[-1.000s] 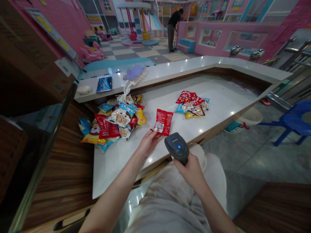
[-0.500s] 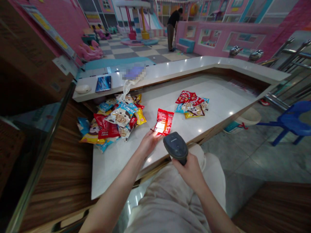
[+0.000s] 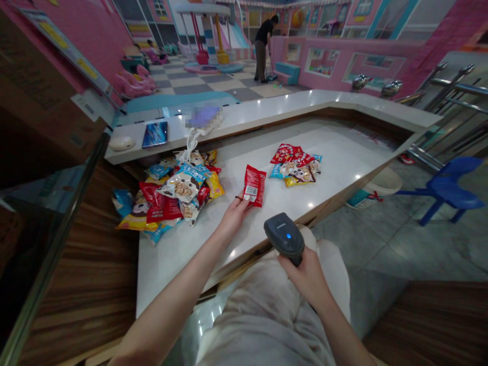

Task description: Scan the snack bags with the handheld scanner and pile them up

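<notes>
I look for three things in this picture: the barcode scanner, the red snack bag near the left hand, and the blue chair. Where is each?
Barcode scanner (image 3: 284, 235), head view, on its top housing.
Red snack bag (image 3: 254, 185), head view, on its red front.
Blue chair (image 3: 450, 195), head view, on its seat.

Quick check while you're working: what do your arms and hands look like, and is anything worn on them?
The left arm and right arm are bare, with no sleeves, cables or markings in view. The left hand and right hand are slim and ungloved. Below them is loose pale grey clothing.
</notes>
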`<state>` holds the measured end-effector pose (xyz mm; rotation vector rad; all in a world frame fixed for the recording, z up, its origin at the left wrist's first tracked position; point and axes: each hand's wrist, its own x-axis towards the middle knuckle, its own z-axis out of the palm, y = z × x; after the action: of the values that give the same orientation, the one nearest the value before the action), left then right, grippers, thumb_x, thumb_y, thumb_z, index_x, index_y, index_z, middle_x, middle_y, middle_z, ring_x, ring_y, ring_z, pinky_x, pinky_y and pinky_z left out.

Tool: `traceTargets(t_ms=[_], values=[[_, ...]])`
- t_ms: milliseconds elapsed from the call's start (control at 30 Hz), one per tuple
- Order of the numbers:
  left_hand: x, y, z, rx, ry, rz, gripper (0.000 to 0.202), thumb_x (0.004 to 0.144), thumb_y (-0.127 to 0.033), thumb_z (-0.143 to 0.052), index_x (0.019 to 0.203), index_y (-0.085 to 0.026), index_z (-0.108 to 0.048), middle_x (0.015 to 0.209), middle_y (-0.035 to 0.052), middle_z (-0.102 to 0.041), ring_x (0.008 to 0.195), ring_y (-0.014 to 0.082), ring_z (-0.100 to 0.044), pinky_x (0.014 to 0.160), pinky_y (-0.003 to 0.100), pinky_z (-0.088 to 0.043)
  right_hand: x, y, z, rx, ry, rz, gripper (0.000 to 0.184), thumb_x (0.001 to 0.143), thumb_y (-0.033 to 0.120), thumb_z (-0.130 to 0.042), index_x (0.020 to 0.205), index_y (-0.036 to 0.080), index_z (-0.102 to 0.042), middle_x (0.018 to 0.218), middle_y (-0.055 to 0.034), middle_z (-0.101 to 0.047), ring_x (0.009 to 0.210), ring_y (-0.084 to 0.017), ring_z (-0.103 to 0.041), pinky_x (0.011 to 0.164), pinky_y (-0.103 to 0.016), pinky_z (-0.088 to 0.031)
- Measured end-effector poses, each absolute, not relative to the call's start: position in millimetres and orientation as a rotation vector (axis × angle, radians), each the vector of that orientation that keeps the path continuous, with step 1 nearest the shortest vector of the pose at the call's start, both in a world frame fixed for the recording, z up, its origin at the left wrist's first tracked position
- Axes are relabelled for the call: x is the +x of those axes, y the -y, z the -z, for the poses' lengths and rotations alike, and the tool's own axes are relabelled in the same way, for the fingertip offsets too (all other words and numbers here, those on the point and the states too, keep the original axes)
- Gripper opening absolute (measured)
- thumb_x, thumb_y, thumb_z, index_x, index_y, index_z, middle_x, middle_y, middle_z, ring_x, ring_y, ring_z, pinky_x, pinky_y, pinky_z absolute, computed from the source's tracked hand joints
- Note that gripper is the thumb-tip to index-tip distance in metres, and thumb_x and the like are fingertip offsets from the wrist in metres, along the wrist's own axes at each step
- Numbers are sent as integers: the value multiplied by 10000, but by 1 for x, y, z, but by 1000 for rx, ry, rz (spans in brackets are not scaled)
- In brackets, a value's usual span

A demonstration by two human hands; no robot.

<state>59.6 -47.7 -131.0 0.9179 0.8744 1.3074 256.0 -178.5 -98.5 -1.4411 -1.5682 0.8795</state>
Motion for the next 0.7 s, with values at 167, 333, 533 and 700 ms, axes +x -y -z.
traceTargets(t_ms=[167,333,533,700], values=[[99,5,127,1863,-1135,-1173,622,979,-428,-467,1547,-222,-323,1633,90,-288,1532,233,-186,1255,421,-143,267,183,101,-1490,1537,-848,112,783,250,-620,800,160,-684,699,-31,-719,674,-222,-656,613,-268,-486],[144,-25,148,2264,-1439,-721,684,977,-427,-449,1563,-123,-273,1668,192,-58,1540,354,-29,1239,498,-140,274,185,105,-1526,1505,-850,148,788,283,-620,803,154,-690,706,-38,-724,683,-228,-661,620,-273,-499],[160,-50,138,2345,-1505,-621,691,973,-433,-441,1561,-114,-266,1652,224,-122,1532,366,-105,1217,529,-201,276,183,104,-1523,1509,-812,192,794,307,-619,838,143,-710,728,-47,-732,704,-234,-670,640,-277,-513],[121,-4,107,2467,-1477,-897,614,949,-332,-488,1517,-142,-354,1608,184,-304,1492,276,-289,1219,476,-261,273,184,104,-1540,1543,-839,203,809,324,-613,801,140,-697,669,-48,-714,640,-223,-650,616,-281,-509]])
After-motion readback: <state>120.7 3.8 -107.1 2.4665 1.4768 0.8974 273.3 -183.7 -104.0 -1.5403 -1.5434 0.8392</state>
